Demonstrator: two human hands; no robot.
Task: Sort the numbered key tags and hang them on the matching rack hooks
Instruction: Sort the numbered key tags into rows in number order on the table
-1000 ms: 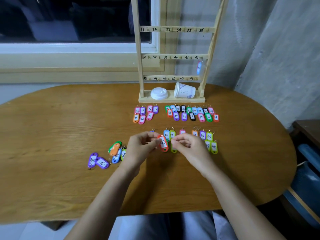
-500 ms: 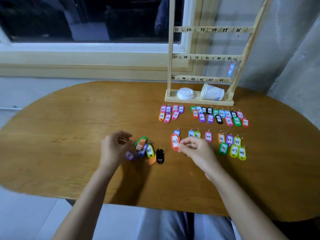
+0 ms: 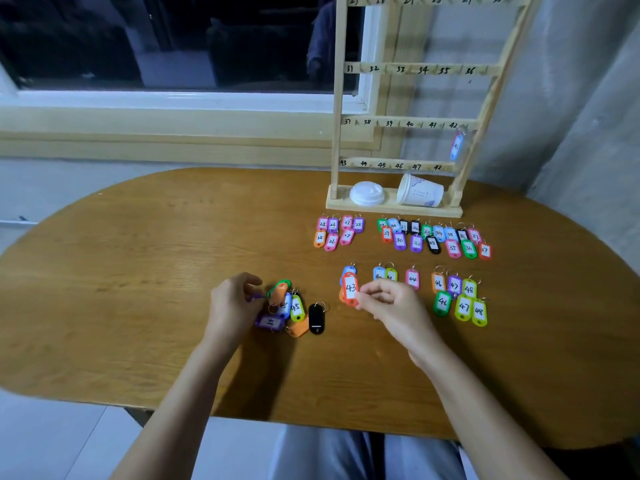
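A wooden key rack (image 3: 398,123) with numbered hooks stands at the table's back. One blue tag (image 3: 456,146) hangs under hook 42. My right hand (image 3: 391,304) pinches a red tag marked 43 (image 3: 350,289) just above the table, at the left end of a row of sorted tags (image 3: 457,296) numbered in the forties. My left hand (image 3: 232,306) is at a loose pile of tags (image 3: 289,306), its fingers curled round a purple tag (image 3: 254,296). Two more sorted groups (image 3: 337,232) (image 3: 436,237) lie in front of the rack.
A white paper cup (image 3: 420,192) lies on its side on the rack's base beside a white lid (image 3: 367,194). A black tag (image 3: 316,318) lies at the pile's right edge. The oval wooden table (image 3: 121,289) meets a grey wall on the right.
A second ago both hands held the red 43 tag together. My left hand let go and moved left to the loose pile; my right hand kept the tag. My view swung left.
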